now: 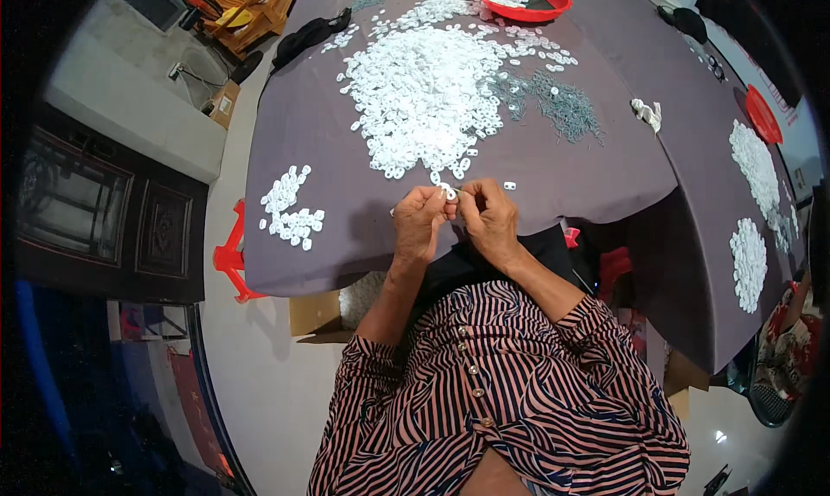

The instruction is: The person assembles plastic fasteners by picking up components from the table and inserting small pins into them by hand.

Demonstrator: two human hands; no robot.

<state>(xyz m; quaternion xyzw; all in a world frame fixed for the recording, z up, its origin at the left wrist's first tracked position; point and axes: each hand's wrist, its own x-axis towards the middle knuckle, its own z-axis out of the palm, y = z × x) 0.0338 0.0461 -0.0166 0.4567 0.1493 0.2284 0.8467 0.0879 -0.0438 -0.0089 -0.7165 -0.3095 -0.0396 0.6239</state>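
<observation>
My left hand (pixel 418 223) pinches a small white plastic piece (pixel 450 192) with holes in it, just above the near edge of the cloth-covered table (pixel 553 180). Close against it, my right hand (pixel 491 226) has thumb and forefinger pressed together at the piece; whatever is between those fingertips is too small to make out. Beyond both hands spreads a big heap of similar white plastic pieces (pixel 424 89). To its right lies a pile of thin grey screw-like pins (pixel 566 107). A smaller group of white pieces (pixel 292 209) sits at the table's left.
A red basin (pixel 524 13) holding some white pieces stands at the far side. More white heaps (pixel 749 258) and a red tray (pixel 763 114) are on the right. A crumpled white scrap (pixel 647 115) lies near the fold. Below the left edge shows a red stool (pixel 232 256).
</observation>
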